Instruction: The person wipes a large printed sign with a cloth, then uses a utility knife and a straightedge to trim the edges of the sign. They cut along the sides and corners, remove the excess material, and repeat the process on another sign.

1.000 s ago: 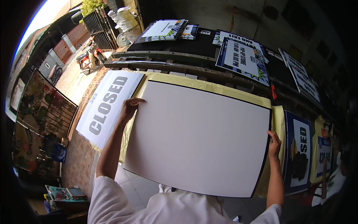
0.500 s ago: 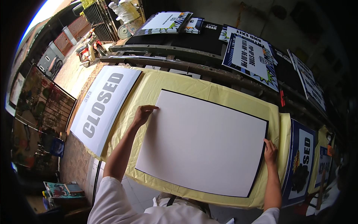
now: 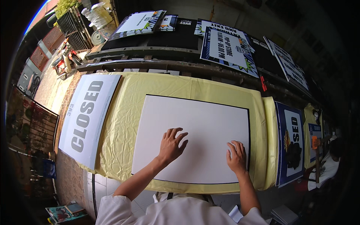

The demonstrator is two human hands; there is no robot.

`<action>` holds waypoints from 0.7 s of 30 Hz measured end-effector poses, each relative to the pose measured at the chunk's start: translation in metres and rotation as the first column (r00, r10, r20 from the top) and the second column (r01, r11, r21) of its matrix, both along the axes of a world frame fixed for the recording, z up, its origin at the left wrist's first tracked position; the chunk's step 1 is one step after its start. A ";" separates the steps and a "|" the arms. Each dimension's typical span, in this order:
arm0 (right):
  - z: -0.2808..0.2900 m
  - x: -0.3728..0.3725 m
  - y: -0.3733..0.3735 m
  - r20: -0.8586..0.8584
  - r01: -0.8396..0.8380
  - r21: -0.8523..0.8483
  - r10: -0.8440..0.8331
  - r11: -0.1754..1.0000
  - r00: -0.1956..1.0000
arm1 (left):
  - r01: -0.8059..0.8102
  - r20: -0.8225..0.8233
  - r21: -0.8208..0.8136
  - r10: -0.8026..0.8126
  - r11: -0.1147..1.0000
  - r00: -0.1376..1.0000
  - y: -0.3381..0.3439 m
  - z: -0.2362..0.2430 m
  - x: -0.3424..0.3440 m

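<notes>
A plain white board [image 3: 190, 116] with a thin dark border lies on a yellow crinkled covering [image 3: 114, 93] over the work surface. My left hand [image 3: 171, 146] is over the board's lower middle, fingers spread and slightly bent, holding nothing; whether its fingertips touch the board is unclear. My right hand [image 3: 236, 155] is near the board's right edge, also with loose, parted fingers and nothing in them. To the left lies a white sign [image 3: 84, 135] with large grey lettering; to the right, a navy-bordered sign [image 3: 299, 146] with a dark smudge-like shape on it.
Printed boards [image 3: 228, 45] lie on a dark rack [image 3: 183, 37] behind dark rails. A small red object [image 3: 263, 83] rests by them. At far right a co-worker in white [image 3: 326, 168] holds something orange [image 3: 314, 141]. A red motorbike [image 3: 62, 65] and barred gate [image 3: 67, 30] are at upper left.
The white board has come down onto the yellow covering. Both my hands have let go of its side edges; the left moved inward and downward onto the board's area.
</notes>
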State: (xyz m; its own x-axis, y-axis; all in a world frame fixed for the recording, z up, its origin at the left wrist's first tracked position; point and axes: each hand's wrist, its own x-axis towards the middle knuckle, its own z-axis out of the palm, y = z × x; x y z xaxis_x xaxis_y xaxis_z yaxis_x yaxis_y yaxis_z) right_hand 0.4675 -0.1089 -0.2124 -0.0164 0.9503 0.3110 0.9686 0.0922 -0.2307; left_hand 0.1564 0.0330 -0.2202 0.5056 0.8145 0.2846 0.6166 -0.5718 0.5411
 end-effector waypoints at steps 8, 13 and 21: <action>-0.019 -0.033 -0.012 -0.087 0.208 -0.060 -0.213 0.976 0.973 | 0.095 -0.040 -0.018 -0.096 0.995 0.995 -0.011 -0.007 0.044; -0.012 -0.032 -0.008 -0.122 0.278 -0.112 -0.290 0.954 0.949 | 0.101 -0.113 -0.082 -0.110 0.992 0.988 -0.012 0.010 0.091; 0.017 0.056 0.036 -0.394 0.326 -0.114 -0.344 0.938 0.852 | 0.035 -0.345 -0.050 -0.050 0.998 0.937 -0.019 -0.010 0.157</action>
